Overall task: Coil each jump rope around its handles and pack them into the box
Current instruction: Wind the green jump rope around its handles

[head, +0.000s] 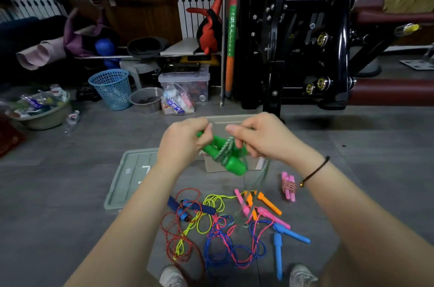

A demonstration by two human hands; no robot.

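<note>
**Inspector:** Position of the green handles?

**Assessor:** Held side by side above the box. The left grip is curled round their far ends. Several turns of green-white cord cross them.

**Inspector:** Right grip?

**Assessor:** It pinches the cord just beside the handles, and the tail hangs toward the floor.

**Inspector:** Other items?

**Assessor:** A coiled pink jump rope lies right of the box. Loose ropes lie tangled near the feet.

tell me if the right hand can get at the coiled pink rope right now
Probably, once it lets go. The right hand pinches the cord of the green rope, so it is busy. The pink rope lies alone on the floor just under that wrist, with nothing over it.
</note>
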